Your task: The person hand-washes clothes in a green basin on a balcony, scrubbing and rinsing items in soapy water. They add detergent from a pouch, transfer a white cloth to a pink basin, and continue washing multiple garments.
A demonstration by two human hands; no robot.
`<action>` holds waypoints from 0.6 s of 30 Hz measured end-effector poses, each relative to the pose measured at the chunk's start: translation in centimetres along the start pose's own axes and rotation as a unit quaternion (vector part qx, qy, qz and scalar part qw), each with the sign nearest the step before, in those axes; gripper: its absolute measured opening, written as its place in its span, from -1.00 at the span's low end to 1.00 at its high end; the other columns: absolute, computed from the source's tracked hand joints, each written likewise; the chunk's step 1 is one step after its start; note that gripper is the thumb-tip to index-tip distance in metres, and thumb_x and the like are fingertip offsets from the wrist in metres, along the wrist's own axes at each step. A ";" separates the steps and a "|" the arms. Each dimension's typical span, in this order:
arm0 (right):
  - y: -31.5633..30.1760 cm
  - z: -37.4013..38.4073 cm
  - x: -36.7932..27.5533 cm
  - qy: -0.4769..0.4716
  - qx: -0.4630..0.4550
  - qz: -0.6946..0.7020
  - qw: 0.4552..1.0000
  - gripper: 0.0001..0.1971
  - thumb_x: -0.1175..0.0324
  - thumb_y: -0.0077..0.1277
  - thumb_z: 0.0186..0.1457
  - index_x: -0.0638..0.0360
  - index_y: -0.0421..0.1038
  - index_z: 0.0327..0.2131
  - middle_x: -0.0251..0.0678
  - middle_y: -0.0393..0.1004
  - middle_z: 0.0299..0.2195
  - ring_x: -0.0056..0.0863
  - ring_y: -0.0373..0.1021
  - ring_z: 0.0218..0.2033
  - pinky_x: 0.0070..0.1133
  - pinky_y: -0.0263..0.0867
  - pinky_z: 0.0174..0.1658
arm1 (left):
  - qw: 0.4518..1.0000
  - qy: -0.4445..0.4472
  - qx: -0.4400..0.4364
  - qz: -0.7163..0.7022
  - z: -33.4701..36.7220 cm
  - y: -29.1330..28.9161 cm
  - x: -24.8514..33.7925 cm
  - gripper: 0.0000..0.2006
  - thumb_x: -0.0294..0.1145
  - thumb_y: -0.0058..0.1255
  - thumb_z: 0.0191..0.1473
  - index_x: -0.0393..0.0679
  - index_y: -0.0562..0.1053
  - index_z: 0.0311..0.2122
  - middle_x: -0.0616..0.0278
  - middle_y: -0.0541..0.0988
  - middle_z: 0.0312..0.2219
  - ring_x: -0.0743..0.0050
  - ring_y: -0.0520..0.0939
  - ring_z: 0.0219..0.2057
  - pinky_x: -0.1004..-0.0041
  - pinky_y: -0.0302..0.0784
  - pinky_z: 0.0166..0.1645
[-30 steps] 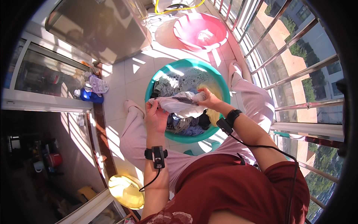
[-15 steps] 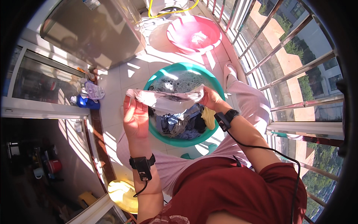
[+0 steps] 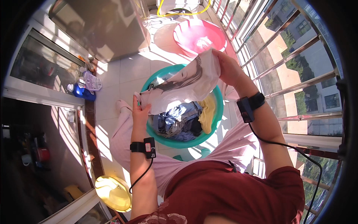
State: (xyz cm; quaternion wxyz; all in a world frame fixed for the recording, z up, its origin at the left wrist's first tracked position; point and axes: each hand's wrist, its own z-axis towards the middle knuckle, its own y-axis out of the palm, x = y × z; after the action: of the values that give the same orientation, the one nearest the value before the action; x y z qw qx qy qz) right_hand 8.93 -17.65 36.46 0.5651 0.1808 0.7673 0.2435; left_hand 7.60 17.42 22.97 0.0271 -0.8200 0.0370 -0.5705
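A white garment (image 3: 199, 84) with a dark printed picture is stretched between my hands, above a green basin (image 3: 220, 112). My left hand (image 3: 140, 115) pinches its lower left end, near the basin's left rim. Higher up and farther away, my right hand (image 3: 228, 69) grips the other end, beyond the basin's right rim. Blue and dark wet clothes (image 3: 175, 118) are heaped in the near half of the basin, with a yellow cloth (image 3: 206, 116) on their right. Part of the soapy water at the back is hidden by the garment.
A pink basin (image 3: 186, 31) with something white in it stands at the back. At the left are a blue bottle (image 3: 84, 92) and a clear purplish bottle (image 3: 91, 81). A yellow basin (image 3: 108, 192) is at lower left. Barred windows (image 3: 291, 87) run along the right.
My right hand has moved up and to the right, spreading the garment so its printed picture shows. My left hand has shifted slightly to the right.
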 end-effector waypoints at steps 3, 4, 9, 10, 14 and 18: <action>1.3 -0.2 -3.8 -0.046 -0.058 -0.020 0.997 -0.57 0.14 -0.32 0.25 0.31 0.31 -0.04 -0.23 0.46 -0.15 -0.45 0.41 -0.14 -0.51 0.29 0.02 | 0.995 0.005 -0.028 -0.096 1.4 -0.1 -1.8 -0.29 -0.51 0.14 -0.05 -0.11 0.09 0.21 0.18 0.52 -0.32 0.52 0.54 -0.41 0.53 0.45 -0.33; 1.7 -0.3 -4.9 -0.039 -0.077 -0.020 0.996 -0.56 0.13 -0.33 0.26 0.32 0.30 -0.03 -0.23 0.46 -0.15 -0.45 0.41 -0.14 -0.51 0.30 0.01 | 0.989 0.002 -0.038 -0.143 2.0 0.0 -2.4 -0.33 -0.49 0.16 -0.06 -0.14 0.14 0.17 0.18 0.52 -0.34 0.53 0.54 -0.41 0.53 0.45 -0.34; 4.1 -1.2 -8.3 -0.018 -0.110 -0.076 0.991 -0.50 0.08 -0.37 0.27 0.34 0.28 0.00 -0.22 0.46 -0.15 -0.46 0.43 -0.16 -0.54 0.33 -0.03 | 0.988 -0.071 -0.003 -0.139 4.3 -0.2 -5.7 -0.47 -0.30 0.27 -0.13 -0.21 0.33 -0.05 0.17 0.50 -0.31 0.47 0.53 -0.36 0.51 0.44 -0.30; 4.5 -1.3 -8.3 -0.023 -0.095 -0.095 0.991 -0.57 0.10 -0.26 0.24 0.26 0.31 -0.02 -0.24 0.47 -0.15 -0.49 0.42 -0.12 -0.52 0.33 -0.02 | 0.991 -0.081 -0.006 -0.111 4.7 0.0 -6.4 -0.50 -0.27 0.28 -0.14 -0.21 0.36 -0.09 0.15 0.48 -0.28 0.44 0.52 -0.34 0.50 0.44 -0.28; 6.1 -1.5 -6.6 -0.003 -0.107 -0.056 0.993 -0.61 0.14 -0.24 0.24 0.22 0.31 -0.02 -0.27 0.45 -0.13 -0.50 0.41 -0.13 -0.52 0.33 -0.04 | 0.946 -0.086 0.086 0.300 4.7 2.4 -7.5 -0.56 -0.22 0.27 -0.15 -0.21 0.39 -0.20 0.10 0.39 -0.20 0.36 0.49 -0.24 0.45 0.42 -0.21; 7.0 -1.1 -2.3 0.064 -0.107 -0.059 0.990 -0.61 0.14 -0.20 0.23 0.23 0.29 -0.03 -0.30 0.44 -0.15 -0.54 0.41 -0.17 -0.56 0.34 -0.10 | 0.982 0.142 0.057 0.113 2.0 6.0 -4.3 -0.67 -0.40 0.20 -0.12 -0.21 0.40 -0.22 0.16 0.42 -0.23 0.44 0.49 -0.25 0.47 0.41 -0.16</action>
State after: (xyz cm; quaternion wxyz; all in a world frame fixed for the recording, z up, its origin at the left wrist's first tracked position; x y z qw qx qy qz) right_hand 8.59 -13.36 42.55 0.5443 0.0577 0.7805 0.3020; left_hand 7.80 11.87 17.77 0.1326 -0.7184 0.0997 -0.6756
